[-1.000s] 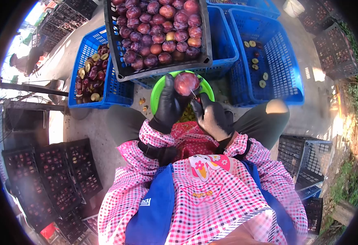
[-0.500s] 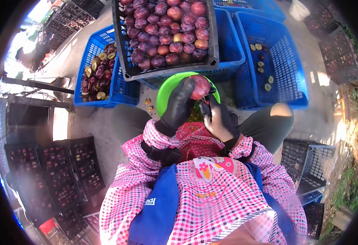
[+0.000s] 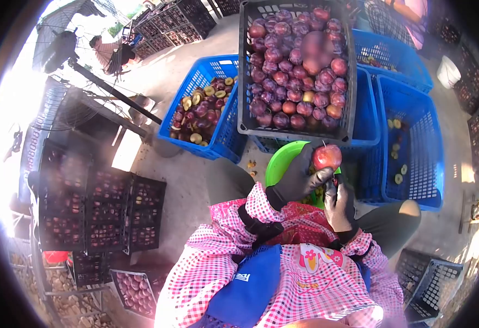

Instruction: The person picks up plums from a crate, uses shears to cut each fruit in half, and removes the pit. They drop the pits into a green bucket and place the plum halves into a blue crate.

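Observation:
In its black glove, my left hand [image 3: 300, 179] is closed around a red plum [image 3: 327, 157], thumb across its lower side. My right hand [image 3: 339, 206], gloved in black with a pale worn back, is closed just below the plum. Its fingers pinch a small thin tool, mostly hidden, with a dark red bit at the fingertips. Both hands are over a bright green bowl [image 3: 278, 164] between my knees, with yellowish pieces inside. Beyond the bowl, a black crate [image 3: 242, 93] full of whole plums rests on a blue crate [image 3: 366, 109].
On the left, a blue crate [image 3: 169, 117] holds halved and whole plums. Several plum halves lie in the right blue crate [image 3: 430, 147]. Stacked dark crates [image 3: 108, 210] of plums stand at left. One person [image 3: 111, 54] sits far left; another person [image 3: 409, 19] is at the top right.
My view has swung left, so the crates and hands appear farther right and lower. The plum has turned in my left hand, and my right hand is now lower beneath it.

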Demonstrator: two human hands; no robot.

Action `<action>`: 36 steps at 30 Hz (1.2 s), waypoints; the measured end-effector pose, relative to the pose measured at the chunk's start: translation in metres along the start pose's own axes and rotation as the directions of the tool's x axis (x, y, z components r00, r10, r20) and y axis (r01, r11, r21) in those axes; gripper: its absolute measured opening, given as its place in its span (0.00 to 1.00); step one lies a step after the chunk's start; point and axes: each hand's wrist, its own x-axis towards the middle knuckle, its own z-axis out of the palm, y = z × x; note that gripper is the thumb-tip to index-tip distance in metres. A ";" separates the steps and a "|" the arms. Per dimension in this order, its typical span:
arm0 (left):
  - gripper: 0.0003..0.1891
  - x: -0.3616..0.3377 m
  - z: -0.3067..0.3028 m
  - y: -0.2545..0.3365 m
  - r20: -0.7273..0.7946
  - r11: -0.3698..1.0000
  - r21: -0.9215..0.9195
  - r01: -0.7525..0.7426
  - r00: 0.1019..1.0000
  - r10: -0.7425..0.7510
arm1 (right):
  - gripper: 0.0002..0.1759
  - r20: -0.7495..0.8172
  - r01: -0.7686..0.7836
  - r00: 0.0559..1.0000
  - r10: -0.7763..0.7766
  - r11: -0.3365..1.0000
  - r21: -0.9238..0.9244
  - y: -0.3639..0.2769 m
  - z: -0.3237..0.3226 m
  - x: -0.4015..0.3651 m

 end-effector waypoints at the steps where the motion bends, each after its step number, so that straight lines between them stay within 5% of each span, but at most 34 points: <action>1: 0.32 0.001 0.002 -0.001 -0.026 0.958 -0.260 0.121 0.991 -0.132 | 0.15 0.045 -0.062 0.997 0.061 0.998 0.015 0.001 0.001 0.001; 2: 0.30 0.003 0.004 -0.002 -0.014 0.836 -0.503 0.220 0.965 -0.263 | 0.14 0.090 -0.124 0.989 0.121 0.992 0.027 0.001 0.001 0.003; 4: 0.30 0.001 0.007 -0.016 0.000 0.809 -0.508 0.295 0.939 -0.343 | 0.15 0.112 -0.230 0.970 0.216 0.964 0.135 0.003 0.005 0.000; 6: 0.29 -0.001 0.010 -0.020 -0.048 0.912 -0.315 0.263 0.955 -0.292 | 0.18 0.208 -0.432 0.901 0.381 0.841 0.326 -0.002 0.005 0.005; 7: 0.29 -0.003 0.007 -0.021 -0.054 0.912 -0.315 0.264 0.954 -0.295 | 0.21 0.671 -0.877 0.477 0.567 0.260 0.404 -0.007 -0.017 0.014; 8: 0.29 -0.002 0.002 -0.020 -0.033 0.955 -0.161 0.249 0.966 -0.258 | 0.19 0.784 -0.936 0.238 0.573 -0.080 0.343 -0.024 -0.032 0.034; 10: 0.29 -0.001 0.002 -0.023 -0.006 0.975 -0.006 0.224 0.975 -0.224 | 0.20 0.781 -0.940 0.332 0.529 0.116 0.322 -0.021 -0.041 0.044; 12: 0.30 0.005 0.007 -0.029 -0.078 0.934 -0.328 0.142 0.981 -0.177 | 0.21 0.397 -0.554 0.819 0.416 0.754 0.354 -0.007 -0.017 0.027; 13: 0.30 0.007 0.010 -0.030 -0.081 0.935 -0.327 0.139 0.981 -0.174 | 0.26 0.252 -0.406 0.899 0.358 0.897 0.175 -0.005 -0.016 0.024; 14: 0.29 0.010 0.012 -0.026 -0.072 0.907 -0.391 0.154 0.978 -0.197 | 0.26 0.254 -0.403 0.900 0.354 0.898 0.176 -0.008 -0.015 0.025; 16: 0.29 0.011 0.011 -0.020 -0.067 0.875 -0.452 0.174 0.971 -0.228 | 0.22 0.447 -0.730 0.680 0.581 0.480 0.486 -0.014 -0.014 0.023; 17: 0.29 0.012 0.009 -0.017 -0.023 0.862 -0.458 0.216 0.967 -0.254 | 0.22 0.610 -0.847 0.510 0.606 0.232 0.479 -0.025 -0.024 0.033; 18: 0.29 0.013 0.009 -0.014 0.025 0.849 -0.462 0.256 0.961 -0.277 | 0.23 0.641 -0.861 0.477 0.601 0.172 0.479 -0.026 -0.027 0.035; 21: 0.30 0.019 0.013 -0.011 0.003 0.830 -0.524 0.190 0.975 -0.222 | 0.22 0.612 -0.823 0.568 0.551 0.353 0.446 0.007 -0.012 0.019; 22: 0.30 0.020 0.014 -0.014 -0.032 0.863 -0.487 0.133 0.985 -0.170 | 0.21 0.350 -0.583 0.808 0.473 0.725 0.366 0.022 -0.001 0.011; 23: 0.31 0.016 0.015 -0.028 -0.105 0.972 -0.208 0.112 0.985 -0.136 | 0.20 0.114 -0.269 0.960 0.254 0.952 0.148 0.029 0.004 0.004; 24: 0.31 0.016 0.015 -0.036 -0.086 0.965 -0.231 0.126 0.985 -0.149 | 0.20 0.114 -0.292 0.954 0.278 0.948 0.126 0.023 -0.006 0.008; 25: 0.30 0.014 0.009 -0.047 -0.132 0.992 -0.060 0.114 0.984 -0.121 | 0.19 0.414 -0.578 0.813 0.410 0.485 0.656 0.019 -0.015 0.018; 26: 0.29 0.007 0.010 -0.051 -0.158 0.989 0.087 0.119 0.982 -0.104 | 0.19 0.689 -0.633 0.657 0.305 -0.273 0.724 0.012 -0.029 0.021; 28: 0.26 0.009 0.003 -0.037 0.016 0.788 -0.528 0.317 0.931 -0.364 | 0.23 0.352 -0.590 0.755 0.554 0.339 0.733 0.012 -0.039 0.032; 29: 0.24 0.003 0.011 -0.044 0.048 0.645 -0.698 0.309 0.920 -0.389 | 0.28 0.096 -0.412 0.899 0.428 0.749 0.519 0.019 -0.033 0.043; 30: 0.23 -0.003 0.020 -0.050 0.079 0.474 -0.831 0.292 0.905 -0.418 | 0.32 -0.056 -0.170 0.982 0.180 0.974 0.153 0.026 -0.025 0.048; 32: 0.23 -0.002 0.029 -0.033 0.112 0.358 -0.877 0.321 0.861 -0.496 | 0.39 -0.031 -0.038 0.999 0.044 0.986 0.160 0.040 -0.012 0.050; 34: 0.24 0.000 0.030 -0.008 0.152 0.507 -0.749 0.427 0.855 -0.496 | 0.39 0.058 -0.171 0.985 0.164 0.974 0.151 0.035 -0.006 0.044; 35: 0.24 0.000 0.035 -0.018 -0.057 0.828 -0.425 0.366 0.902 -0.428 | 0.37 0.076 -0.271 0.962 0.261 0.940 0.209 0.032 -0.005 0.043; 36: 0.24 -0.002 0.038 -0.029 -0.056 0.825 -0.427 0.369 0.900 -0.432 | 0.37 0.079 -0.275 0.961 0.265 0.939 0.207 0.031 -0.003 0.041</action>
